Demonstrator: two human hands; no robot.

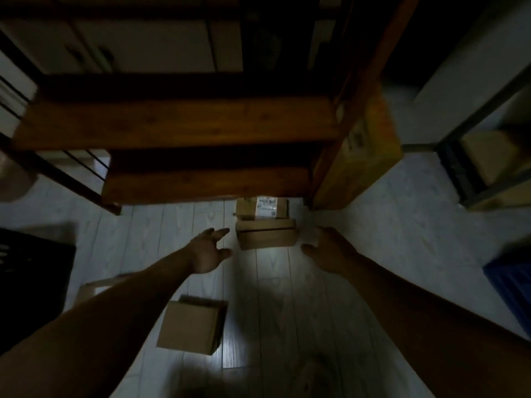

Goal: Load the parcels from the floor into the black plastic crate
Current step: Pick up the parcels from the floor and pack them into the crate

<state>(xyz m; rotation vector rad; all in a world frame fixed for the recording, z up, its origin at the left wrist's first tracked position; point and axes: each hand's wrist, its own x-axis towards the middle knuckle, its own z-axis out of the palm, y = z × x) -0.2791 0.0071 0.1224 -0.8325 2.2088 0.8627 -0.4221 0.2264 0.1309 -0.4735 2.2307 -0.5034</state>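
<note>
A small cardboard parcel lies on the pale floor just in front of a wooden shelf. Behind it, partly under the shelf, sits a second parcel with a white label. My left hand is open just left of the near parcel, fingers spread, not touching it. My right hand is open just right of it, also apart from it. A third cardboard parcel rests on the floor under my left forearm. The black plastic crate stands at the left edge, dim and partly cut off.
A dark wooden shelf unit overhangs the far parcels. A big cardboard box leans at its right side. A metal rack stands far right, a blue crate at the right edge. Another box peeks behind my left arm.
</note>
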